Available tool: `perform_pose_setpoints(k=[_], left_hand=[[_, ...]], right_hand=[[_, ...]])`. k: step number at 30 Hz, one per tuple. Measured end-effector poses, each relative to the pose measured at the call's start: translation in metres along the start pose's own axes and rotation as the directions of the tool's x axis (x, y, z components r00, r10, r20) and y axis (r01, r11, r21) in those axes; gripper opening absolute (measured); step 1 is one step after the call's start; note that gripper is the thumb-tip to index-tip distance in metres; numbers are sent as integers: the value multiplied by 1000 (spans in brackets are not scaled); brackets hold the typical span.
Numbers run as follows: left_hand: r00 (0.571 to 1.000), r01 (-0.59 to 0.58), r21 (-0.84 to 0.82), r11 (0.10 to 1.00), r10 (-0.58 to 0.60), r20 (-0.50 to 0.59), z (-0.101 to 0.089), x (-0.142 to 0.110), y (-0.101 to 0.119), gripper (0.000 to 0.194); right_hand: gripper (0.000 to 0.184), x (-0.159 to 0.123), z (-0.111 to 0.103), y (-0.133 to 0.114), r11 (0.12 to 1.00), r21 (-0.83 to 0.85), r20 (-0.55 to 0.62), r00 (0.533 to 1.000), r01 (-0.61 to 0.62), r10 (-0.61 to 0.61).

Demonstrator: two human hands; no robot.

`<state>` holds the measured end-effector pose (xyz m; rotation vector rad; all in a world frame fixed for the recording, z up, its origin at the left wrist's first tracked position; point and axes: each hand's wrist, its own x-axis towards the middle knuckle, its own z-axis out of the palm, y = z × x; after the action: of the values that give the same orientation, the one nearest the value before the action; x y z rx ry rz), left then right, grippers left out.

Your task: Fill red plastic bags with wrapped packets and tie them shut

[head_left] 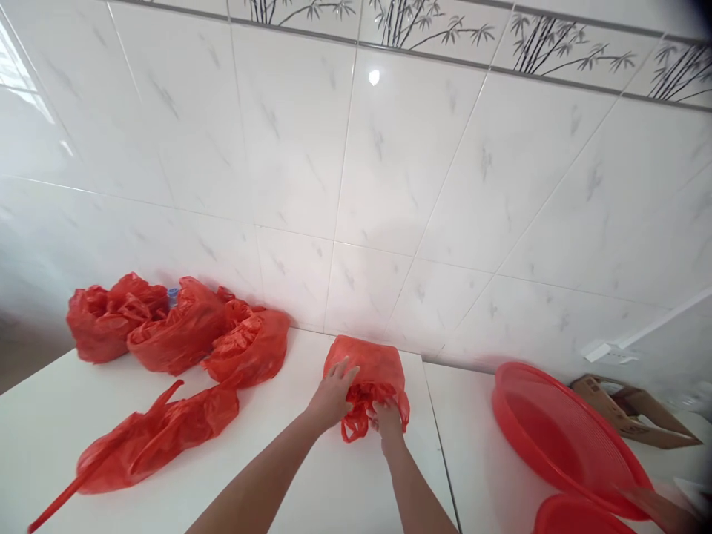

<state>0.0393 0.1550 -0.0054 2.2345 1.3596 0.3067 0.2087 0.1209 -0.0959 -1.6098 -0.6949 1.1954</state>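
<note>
A red plastic bag (367, 356) lies on the white table against the tiled wall, its gathered mouth and loop handles toward me. My left hand (332, 394) rests on the bag's left side with fingers stretched out and apart. At the rumpled mouth, the curled fingers of my right hand (386, 417) hold the red plastic; its fingertips are partly hidden in the folds. What the bag contains cannot be seen.
Several stuffed red bags (178, 326) stand at the back left, a blue bottle cap (173, 295) among them. A long red bag (161, 437) lies nearer. To the right are a red basket (500, 415), a red basin (572, 515), a cardboard box (639, 434) and another person's blurred hand (653, 504).
</note>
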Motion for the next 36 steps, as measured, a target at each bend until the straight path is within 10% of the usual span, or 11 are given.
perform_pose_setpoints(k=[6, 12, 17, 22, 26, 30, 36], left_hand=[[981, -192, 192, 962, 187, 49, 19, 49, 17, 85], [986, -126, 296, 947, 87, 141, 40, 82, 15, 91], [988, -107, 344, 933, 60, 143, 52, 94, 5, 90], [995, -18, 243, 970, -7, 104, 46, 101, 6, 86], [996, 56, 150, 987, -65, 56, 35, 110, 17, 86], [1000, 15, 30, 999, -14, -20, 21, 94, 35, 64], [989, -112, -499, 859, 146, 28, 11, 17, 50, 52]], right_hand=[[45, 11, 1, -9, 989, 144, -44, 998, -42, 49], [21, -1, -17, -18, 995, 59, -19, 997, -75, 77], [5, -43, -49, -33, 995, -103, 184, 982, -13, 32], [7, -96, -92, -28, 992, 104, 412, 911, -74, 25], [15, -121, -117, -4, 964, 240, 298, 954, -112, 37], [35, -132, -126, 8, 908, 407, 58, 995, -101, 85], [40, -141, -118, -7, 925, 346, 109, 986, -156, 125]])
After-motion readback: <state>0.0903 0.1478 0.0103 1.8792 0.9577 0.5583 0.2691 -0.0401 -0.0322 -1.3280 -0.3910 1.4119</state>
